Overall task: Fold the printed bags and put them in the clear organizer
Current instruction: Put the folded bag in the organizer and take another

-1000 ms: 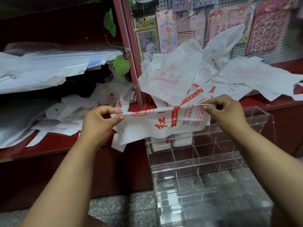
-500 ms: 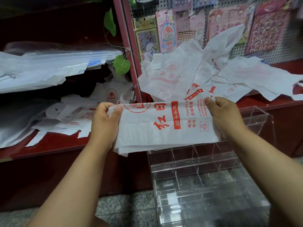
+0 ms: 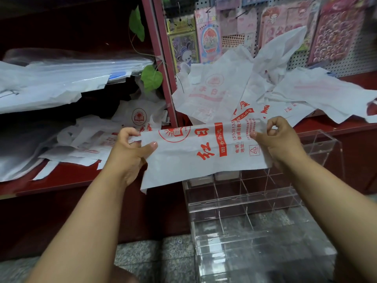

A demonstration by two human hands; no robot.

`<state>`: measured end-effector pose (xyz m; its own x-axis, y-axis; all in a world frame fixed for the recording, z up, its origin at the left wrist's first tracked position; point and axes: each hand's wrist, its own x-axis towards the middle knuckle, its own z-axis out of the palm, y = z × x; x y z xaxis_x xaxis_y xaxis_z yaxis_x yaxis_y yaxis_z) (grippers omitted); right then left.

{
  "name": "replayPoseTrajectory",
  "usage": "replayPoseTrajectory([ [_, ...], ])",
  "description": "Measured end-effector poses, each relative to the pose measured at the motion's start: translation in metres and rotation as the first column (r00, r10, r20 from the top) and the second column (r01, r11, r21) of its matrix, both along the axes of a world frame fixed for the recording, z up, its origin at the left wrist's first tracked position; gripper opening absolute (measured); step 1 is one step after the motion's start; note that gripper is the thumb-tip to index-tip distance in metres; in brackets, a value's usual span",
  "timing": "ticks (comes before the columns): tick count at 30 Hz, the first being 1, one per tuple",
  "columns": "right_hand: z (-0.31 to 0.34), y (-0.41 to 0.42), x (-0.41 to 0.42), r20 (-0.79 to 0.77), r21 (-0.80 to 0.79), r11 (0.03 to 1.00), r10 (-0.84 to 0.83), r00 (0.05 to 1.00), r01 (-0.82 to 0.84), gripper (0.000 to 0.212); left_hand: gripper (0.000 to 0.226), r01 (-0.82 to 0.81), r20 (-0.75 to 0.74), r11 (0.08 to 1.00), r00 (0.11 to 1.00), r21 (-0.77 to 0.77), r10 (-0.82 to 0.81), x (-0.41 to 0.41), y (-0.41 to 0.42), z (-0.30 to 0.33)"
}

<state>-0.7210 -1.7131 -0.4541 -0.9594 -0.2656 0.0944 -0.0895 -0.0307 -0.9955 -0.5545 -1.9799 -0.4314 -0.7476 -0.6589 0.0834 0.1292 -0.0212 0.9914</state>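
I hold a white bag with red print [image 3: 204, 154], folded into a wide strip, stretched flat in front of me. My left hand [image 3: 130, 148] pinches its left end, thumb on top. My right hand [image 3: 279, 139] pinches the right end, thumb pressing the front. The bag hangs just above the back of the clear organizer [image 3: 255, 201], a stepped acrylic box with several open compartments standing on the floor. Loose printed bags [image 3: 234, 90] lie heaped on the red shelf behind, and more printed bags [image 3: 114, 127] lie on the shelf at the left.
A red shelf [image 3: 67, 176] runs across at hand height, split by a pink upright post [image 3: 161, 64]. Clear plastic sheets [image 3: 61, 78] are stacked at the left. A pegboard with sticker packs [image 3: 285, 27] stands behind the heap. Grey stone floor [image 3: 146, 258] lies below.
The bag has gone from a narrow folded edge seen end-on to a flat strip facing me. Both hands have shifted grip to the strip's ends and stretched it out.
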Motion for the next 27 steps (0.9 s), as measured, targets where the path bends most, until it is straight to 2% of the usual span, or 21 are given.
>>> replayPoseTrajectory([
  [5,-0.006,-0.002,-0.004,-0.035,-0.023,0.999,-0.046,0.998,0.045,0.041,0.031,-0.042,-0.014,0.995,0.999,-0.088,0.041,0.000,-0.007,-0.003],
  [9,-0.008,-0.004,-0.001,-0.048,-0.016,1.000,-0.003,0.999,0.002,0.027,0.023,-0.061,0.046,0.986,0.997,-0.154,0.069,0.001,-0.009,-0.005],
  [12,-0.003,-0.005,0.003,-0.047,0.001,1.000,0.025,0.999,-0.025,0.022,0.021,0.023,0.077,0.992,0.997,-0.126,-0.013,0.004,-0.008,-0.002],
  [14,-0.002,-0.004,0.002,0.016,-0.025,0.997,0.067,0.998,-0.066,0.025,0.026,0.087,0.069,0.993,0.994,-0.075,-0.082,0.006,-0.007,-0.001],
  [16,-0.002,-0.002,0.003,0.064,-0.045,0.990,0.135,0.989,-0.132,0.024,0.033,0.100,0.098,0.988,0.991,-0.122,-0.088,0.008,-0.009,-0.003],
  [19,-0.002,0.003,0.003,-0.007,0.032,0.980,0.197,0.980,-0.197,0.036,0.026,0.091,0.186,0.964,0.982,-0.250,-0.044,0.011,-0.015,-0.004],
  [21,-0.003,0.004,0.003,-0.056,0.077,0.979,0.195,0.979,-0.191,0.033,0.024,0.105,0.214,0.965,0.975,-0.238,-0.054,0.012,-0.017,-0.003],
  [24,-0.004,0.003,0.001,-0.072,0.060,0.985,0.168,0.983,-0.164,0.025,0.035,0.148,0.241,0.965,0.966,-0.216,-0.094,0.016,-0.016,0.000],
  [27,-0.004,0.003,0.000,-0.100,0.105,0.981,0.175,0.979,-0.165,0.030,0.046,0.213,0.297,0.953,0.944,-0.217,-0.143,0.019,-0.018,0.002],
])
